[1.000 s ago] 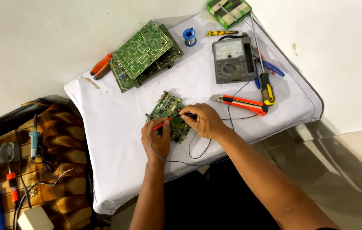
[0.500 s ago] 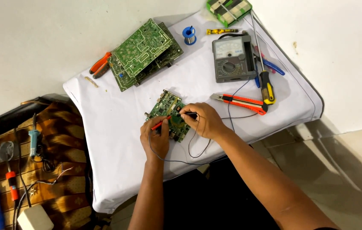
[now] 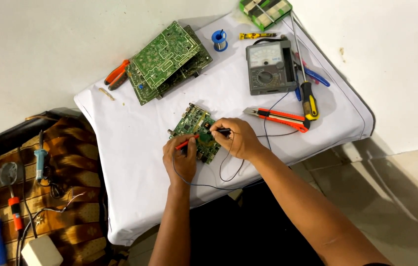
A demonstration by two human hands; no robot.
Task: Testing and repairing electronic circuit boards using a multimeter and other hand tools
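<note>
1. The left hand (image 3: 180, 160) gripped a red probe (image 3: 188, 142), its tip on the small circuit board (image 3: 194, 129).
2. The right hand (image 3: 236, 138) pinched a black probe (image 3: 221, 131) over that board.
3. The board lay near the table's (image 3: 135, 148) front edge, middle.
4. A grey multimeter (image 3: 270, 66) sat toward the back right corner.

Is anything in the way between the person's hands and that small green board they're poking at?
Nothing visible. The left hand holds a red probe and the right hand a black probe, both tips already on the small circuit board.
</note>
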